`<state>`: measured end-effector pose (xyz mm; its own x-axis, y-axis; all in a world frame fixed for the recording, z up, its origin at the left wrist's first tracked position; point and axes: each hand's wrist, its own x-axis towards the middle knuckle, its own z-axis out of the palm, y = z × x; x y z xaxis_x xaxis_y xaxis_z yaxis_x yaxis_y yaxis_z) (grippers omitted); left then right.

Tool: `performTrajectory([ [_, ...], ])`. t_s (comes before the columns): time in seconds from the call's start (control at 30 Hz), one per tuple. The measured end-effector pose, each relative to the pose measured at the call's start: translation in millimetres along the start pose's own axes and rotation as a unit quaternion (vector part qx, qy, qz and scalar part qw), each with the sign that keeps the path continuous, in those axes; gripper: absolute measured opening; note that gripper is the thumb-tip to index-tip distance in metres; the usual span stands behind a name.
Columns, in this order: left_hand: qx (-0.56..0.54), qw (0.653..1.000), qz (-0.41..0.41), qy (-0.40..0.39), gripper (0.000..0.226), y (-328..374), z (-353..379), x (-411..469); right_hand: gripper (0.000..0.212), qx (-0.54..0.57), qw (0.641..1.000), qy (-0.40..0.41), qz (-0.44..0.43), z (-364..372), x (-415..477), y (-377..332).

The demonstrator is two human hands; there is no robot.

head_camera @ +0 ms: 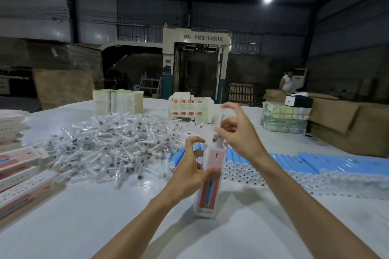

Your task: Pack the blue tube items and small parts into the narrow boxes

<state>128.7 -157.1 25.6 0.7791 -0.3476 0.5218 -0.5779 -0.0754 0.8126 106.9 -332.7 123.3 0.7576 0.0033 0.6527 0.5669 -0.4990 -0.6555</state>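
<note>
Left hand (189,168) around upright pink-white box (210,192)

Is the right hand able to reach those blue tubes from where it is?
Probably yes: the blue tubes lie uncovered just beside the right hand, with nothing between. But it pinches a small wrapped part over the narrow box, so it must drop that first.

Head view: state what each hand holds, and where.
Left hand grips the narrow box around its middle; right hand pinches a clear-wrapped small part by its upper half.
</note>
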Motion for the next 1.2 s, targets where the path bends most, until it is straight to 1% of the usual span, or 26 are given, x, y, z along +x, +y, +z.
performTrajectory([
  [0.1, -0.025, 1.0, -0.012, 0.0, 0.075, -2, 5, -2, 0.036, -0.045, 0.998, -0.033, 0.009, 1, -9, 5],
  [0.2, -0.055, 0.998, -0.013, 0.01, 0.073, -5, 6, -5, 0.02, -0.073, 0.997, -0.017, 0.035, 8, -13, 8],
  [0.27, -0.065, 0.998, -0.014, 0.01, 0.08, -6, 5, -6, 0.022, -0.074, 0.996, -0.007, 0.039, 11, -14, 7],
  [0.37, -0.074, 0.997, -0.007, 0.015, 0.09, -8, 5, -8, 0.037, -0.048, 0.998, -0.014, 0.023, 13, -15, 3],
  [0.43, -0.077, 0.997, 0.002, 0.019, 0.089, -9, 5, -8, 0.03, -0.034, 0.999, 0.002, 0.029, 14, -15, 1],
  [0.53, -0.08, 0.997, 0.01, 0.019, 0.088, -10, 4, -5, 0.017, -0.059, 0.997, 0.03, 0.026, 21, -17, 1],
  [0.73, -0.081, 0.996, 0.013, 0.025, 0.086, -11, 3, -5, 0.004, -0.082, 0.996, -0.019, -0.001, 22, -22, 2],
  [0.87, -0.077, 0.997, 0.011, 0.03, 0.089, -12, 4, -6, 0.014, -0.12, 0.991, -0.065, -0.006, 21, -25, 10],
  [0.97, -0.074, 0.997, 0.019, 0.032, 0.086, -12, 4, -8, 0.014, -0.111, 0.991, -0.072, 0.005, 22, -32, 22],
  [1.0, -0.07, 0.997, 0.021, 0.03, 0.083, -11, 4, -8, 0.013, -0.096, 0.993, -0.061, 0.005, 23, -35, 26],
  [1.03, -0.063, 0.997, 0.024, 0.03, 0.079, -11, 4, -9, 0.018, -0.072, 0.996, -0.044, 0.002, 24, -40, 29],
  [1.1, -0.054, 0.998, 0.024, 0.038, 0.072, -10, 4, -11, 0.035, -0.009, 1.0, 0.004, -0.009, 26, -50, 38],
  [1.17, -0.059, 0.997, 0.014, 0.046, 0.066, -8, 4, -12, 0.038, 0.047, 0.998, 0.037, 0.0, 28, -58, 46],
  [1.2, -0.062, 0.997, 0.01, 0.046, 0.064, -8, 4, -12, 0.038, 0.076, 0.997, 0.03, 0.011, 28, -61, 49],
])
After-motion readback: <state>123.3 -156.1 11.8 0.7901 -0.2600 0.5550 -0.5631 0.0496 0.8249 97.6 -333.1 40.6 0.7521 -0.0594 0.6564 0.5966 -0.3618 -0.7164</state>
